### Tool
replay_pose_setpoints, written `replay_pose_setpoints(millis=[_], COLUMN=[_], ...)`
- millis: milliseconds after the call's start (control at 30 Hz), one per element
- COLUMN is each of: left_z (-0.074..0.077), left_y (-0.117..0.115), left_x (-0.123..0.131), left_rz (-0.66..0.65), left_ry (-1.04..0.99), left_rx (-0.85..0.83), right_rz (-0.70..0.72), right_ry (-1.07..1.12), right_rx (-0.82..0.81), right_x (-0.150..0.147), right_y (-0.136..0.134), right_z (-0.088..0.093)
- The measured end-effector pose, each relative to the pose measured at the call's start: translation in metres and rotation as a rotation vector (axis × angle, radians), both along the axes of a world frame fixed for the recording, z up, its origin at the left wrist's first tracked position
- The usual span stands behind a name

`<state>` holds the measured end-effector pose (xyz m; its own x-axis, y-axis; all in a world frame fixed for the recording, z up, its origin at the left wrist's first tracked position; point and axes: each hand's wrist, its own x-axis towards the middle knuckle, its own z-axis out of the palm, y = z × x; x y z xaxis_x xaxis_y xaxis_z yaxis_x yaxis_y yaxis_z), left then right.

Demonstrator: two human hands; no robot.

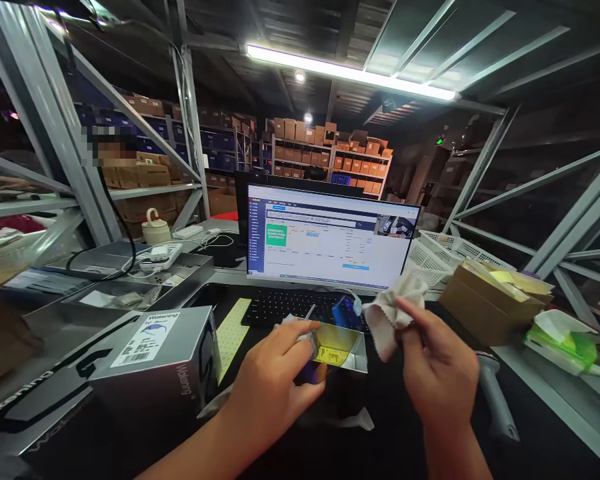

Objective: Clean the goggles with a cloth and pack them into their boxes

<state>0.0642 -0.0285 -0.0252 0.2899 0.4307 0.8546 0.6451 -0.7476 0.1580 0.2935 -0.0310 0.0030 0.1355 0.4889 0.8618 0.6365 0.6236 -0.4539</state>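
My left hand (280,367) is closed, its fingers and thumb around what looks like a pair of sunglasses (337,340) with a see-through yellowish lens. Most of the frame is hidden behind the fingers. Pinched in my right hand (437,357) is a crumpled whitish cloth (390,317), held up just right of the glasses. A shiny blue object (346,312) shows behind the glasses, by the keyboard (280,308). On the black desk below my hands lies a pale strip (355,420), partly in shadow.
Left stands a silver box (153,347) with a barcode label, beside a yellow dotted sheet (230,333). The lit monitor (325,240) is ahead. Right are a handheld scanner (497,397), a cardboard box (490,303), a green tissue pack (563,343) and white baskets (430,257).
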Motion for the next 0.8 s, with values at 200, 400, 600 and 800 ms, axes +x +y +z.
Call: replay_pose_setpoints(millis=[200, 400, 600, 800], left_z=[0.003, 0.001, -0.003, -0.003], left_y=[-0.001, 0.004, 0.006, 0.014], left_x=[-0.003, -0.005, -0.003, -0.006], left_rz=[-0.046, -0.108, -0.095, -0.102], left_ry=[0.056, 0.041, 0.031, 0.022], left_rx=[0.029, 0.058, 0.022, 0.023], right_rz=[0.249, 0.291, 0.079, 0.217], right_ry=[-0.404, -0.482, -0.373, -0.354], right_rx=[0.208, 0.328, 0.315, 0.229], right_x=[-0.047, -0.067, -0.069, -0.062], right_y=[0.000, -0.003, -0.001, 0.010], right_z=[-0.018, -0.032, -0.030, -0.029])
